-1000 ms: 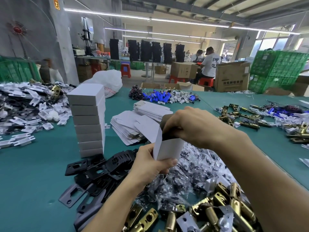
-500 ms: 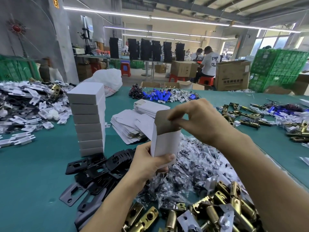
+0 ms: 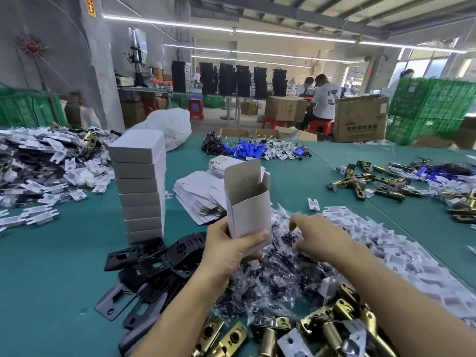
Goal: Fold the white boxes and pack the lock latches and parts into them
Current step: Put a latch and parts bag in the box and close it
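My left hand (image 3: 229, 251) grips the bottom of a white box (image 3: 248, 204), held upright with its top flaps open. My right hand (image 3: 316, 237) is down on the pile of small clear bags of dark screws (image 3: 273, 282), its fingers curled and pinching at one bag. Brass lock latches (image 3: 319, 331) lie heaped at the near edge. Black strike plates (image 3: 154, 266) lie left of my left hand. Flat unfolded boxes (image 3: 198, 194) sit in stacks behind the held box.
A tall stack of closed white boxes (image 3: 140, 184) stands at left on the green table (image 3: 51, 279). White plastic inserts (image 3: 386, 243) spread at right, more brass latches (image 3: 365, 181) farther right, and blue batteries (image 3: 247, 150) at the back. People sit beyond the table.
My right hand left the top of the box and dropped to the screw bags on the right. The box now stands open-topped in my left hand.
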The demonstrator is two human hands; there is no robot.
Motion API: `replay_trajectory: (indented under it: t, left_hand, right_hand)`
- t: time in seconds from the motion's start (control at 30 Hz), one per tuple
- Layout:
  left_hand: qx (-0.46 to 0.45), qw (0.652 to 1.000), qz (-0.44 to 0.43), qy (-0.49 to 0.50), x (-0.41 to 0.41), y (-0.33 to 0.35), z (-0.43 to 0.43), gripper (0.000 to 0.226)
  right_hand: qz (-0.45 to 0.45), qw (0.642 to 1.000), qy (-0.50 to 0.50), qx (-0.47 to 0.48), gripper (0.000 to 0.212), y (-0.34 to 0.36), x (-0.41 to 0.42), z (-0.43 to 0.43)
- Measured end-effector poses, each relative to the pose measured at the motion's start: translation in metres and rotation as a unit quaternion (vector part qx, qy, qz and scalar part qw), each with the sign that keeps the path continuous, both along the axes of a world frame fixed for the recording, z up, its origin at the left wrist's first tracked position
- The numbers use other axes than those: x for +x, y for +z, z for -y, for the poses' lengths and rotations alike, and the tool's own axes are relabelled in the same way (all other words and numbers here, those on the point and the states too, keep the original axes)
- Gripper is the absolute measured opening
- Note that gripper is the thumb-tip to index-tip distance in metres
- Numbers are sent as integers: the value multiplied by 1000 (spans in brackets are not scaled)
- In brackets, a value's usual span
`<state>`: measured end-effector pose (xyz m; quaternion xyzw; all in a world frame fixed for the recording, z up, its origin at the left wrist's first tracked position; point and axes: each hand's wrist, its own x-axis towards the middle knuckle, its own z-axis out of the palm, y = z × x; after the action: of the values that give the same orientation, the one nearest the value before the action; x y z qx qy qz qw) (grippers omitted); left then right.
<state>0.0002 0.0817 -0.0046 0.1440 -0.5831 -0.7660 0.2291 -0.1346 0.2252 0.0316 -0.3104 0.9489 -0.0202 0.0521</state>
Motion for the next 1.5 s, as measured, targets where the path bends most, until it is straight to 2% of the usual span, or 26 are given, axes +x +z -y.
replay_trajectory:
  t: [0.13,0.2,0.27,0.33,0.4,0.43,0.53,0.6,0.77,0.87,1.03,1.2,1.27,1.33,1.37,1.43,1.5]
  left_hand:
    - [-11,1000,16,10,0,0,2,33]
    - [-15,999,31,9,0,-1,2,33]
    - [-23,999,49,2,0,-2,2,30]
    - [-28,998,61,-3,1,-3,2,28]
    - [-37,997,64,-13,0,-3,2,30]
    - [-46,997,64,-22,0,-3,2,30]
    - [-60,996,49,-51,1,-2,0,25]
    - [-64,995,40,-67,2,-1,-1,24]
    - [-58,995,37,-71,4,1,-1,29]
    - [-61,995,34,-71,4,1,-2,28]
    - [-74,994,30,-72,4,1,-2,24]
    - [-82,992,45,-80,4,0,-2,21]
    - [-85,992,44,-85,4,0,-2,20]
    - [-74,993,40,-86,5,1,-2,22]
    - [-60,994,37,-83,5,2,-1,25]
    - [-29,996,35,-80,4,2,1,38]
    - [-6,996,33,-87,3,3,2,46]
  right_hand:
    - [-39,997,-24,-60,30,15,-3,-10]
    - [-42,985,-25,-163,29,26,-1,-14]
    - [-5,942,12,-335,25,43,8,-15]
    - [49,874,83,-476,29,64,24,-12]
    - [77,834,156,-524,28,79,39,-5]
    - [71,834,183,-516,25,83,45,-1]
    - [-3,867,204,-454,14,82,54,9]
    - [-26,876,215,-431,15,76,55,13]
    - [33,872,262,-412,18,66,58,20]
    - [31,881,262,-393,19,69,57,21]
    - [-37,937,268,-223,28,78,64,19]
    - [-62,966,234,-87,42,79,71,18]
    - [-66,971,220,-65,39,78,71,18]
    - [-87,967,220,-89,26,74,66,15]
    - [-100,962,218,-131,21,71,62,12]
    - [-112,938,192,-265,26,65,55,4]
    - [-68,900,153,-401,36,56,49,-6]
